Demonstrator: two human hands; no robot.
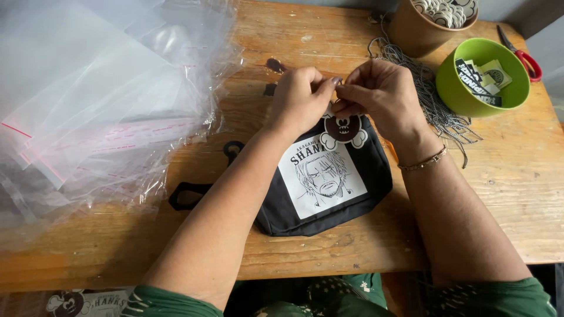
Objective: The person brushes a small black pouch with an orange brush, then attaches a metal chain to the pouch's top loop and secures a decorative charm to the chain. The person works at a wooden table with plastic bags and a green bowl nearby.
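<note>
1. Black fabric pouch with a white square portrait print point(325, 188): head view, lying flat on the worn wooden plank table point(499, 194), straight ahead of the person. Long axis tilted, top edge turned away toward the upper right, bottom corner toward the near left.
2. Dark round skull-and-crossbones tag, white-edged point(342, 130): lies on the pouch's far edge, directly below both sets of fingertips, touching or nearly touching them.
3. Left hand point(301, 100): at the pouch's far edge, fingers curled, thumb and forefinger pinched together on something small at the top of the tag; what it is cannot be made out.
4. Right hand point(379, 97): meets the left at the same spot, fingertips closed in a pinch against it; a thin gold-coloured bracelet point(424, 161) on the wrist. Both hands equally near the tag.
5. Black strap loop point(191, 194): trails from the pouch to the left, partly under the left forearm.
6. Stack of clear plastic bags with red seal strips point(100, 100): left part of the table, well apart from the hands.
7. Tangle of grey ball chains point(432, 100): just beyond the right hand.
8. Green plastic bowl of printed tags point(452, 88), brown round cup of white pieces point(411, 32), red-handled scissors point(526, 58): far right corner.
</note>
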